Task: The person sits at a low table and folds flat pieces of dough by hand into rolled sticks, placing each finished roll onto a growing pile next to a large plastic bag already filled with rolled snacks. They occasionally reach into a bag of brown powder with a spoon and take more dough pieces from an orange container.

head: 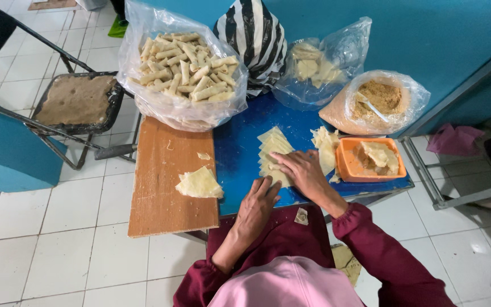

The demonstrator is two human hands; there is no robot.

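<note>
My left hand rests on the near edge of the blue table, fingers touching the lowest pale wrapper sheet. My right hand lies flat on a row of overlapping thin wrapper sheets. Neither hand grips anything that I can see. A small stack of wrappers lies on the wooden board to the left. More torn wrappers sit beside an orange tub holding pale filling.
A clear bag full of finished rolls stands at the back left. A bag of brown crumbs and a bag of wrappers stand at the back right. A metal folding chair stands left on the white tile floor.
</note>
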